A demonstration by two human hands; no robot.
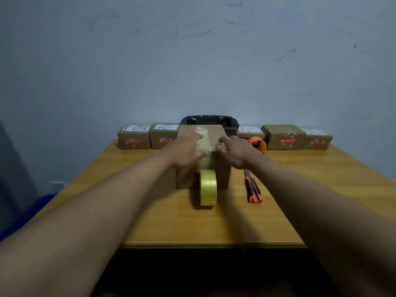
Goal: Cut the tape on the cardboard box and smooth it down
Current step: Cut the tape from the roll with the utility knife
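While both bare hands press on top of the brown cardboard box point(216, 136) at the middle of the yellow wooden table point(310, 168), the strip of clear yellowish tape point(203, 137) running over the lid and down the near face looks uncut, since it leads straight into the yellowish tape roll point(208, 187) standing on edge against the box front. The left hand point(184, 152) lies flat with fingers spread over the strip; the right hand point(233, 152) has its fingers curled at the tape's right edge, though I cannot tell whether they pinch anything.

The main risk, as I judge it, is the roll: a tug or a nudge from a wrist could tip or roll it, peeling the strip back or wrinkling it. Pressing unevenly could also trap creases.

The orange and black utility knife point(253, 187) lies just right of the box, under the right forearm, so reaching it means lifting that hand off. An orange tape dispenser point(257, 143) sits behind the right hand, a black-lined bin point(210, 120) behind the box, and 5 labelled parcels point(134, 137) line the far edge, none in the way.
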